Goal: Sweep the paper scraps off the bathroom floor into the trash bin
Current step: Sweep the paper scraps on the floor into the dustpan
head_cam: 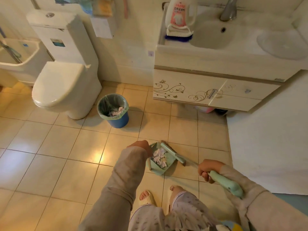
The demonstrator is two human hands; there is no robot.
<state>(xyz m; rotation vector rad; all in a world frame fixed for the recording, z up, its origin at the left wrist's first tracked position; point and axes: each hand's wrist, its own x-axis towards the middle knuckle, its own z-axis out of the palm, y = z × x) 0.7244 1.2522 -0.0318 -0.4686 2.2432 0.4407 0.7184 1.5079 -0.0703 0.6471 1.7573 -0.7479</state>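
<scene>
A mint-green dustpan (168,161) rests on the tiled floor in front of my feet, with crumpled pale paper scraps (159,157) lying in it. My left hand (139,145) is closed on the dustpan's handle at its left side. My right hand (207,170) grips the mint-green broom handle (228,183); the broom head (172,153) lies along the pan's right edge. The blue trash bin (116,118) with a green liner stands further away near the toilet, holding some paper.
A white toilet (61,84) stands left of the bin. A sink cabinet (208,90) hangs on the right wall side, a white wall or door panel (270,139) to the right. My slippered feet (148,197) are just behind the dustpan.
</scene>
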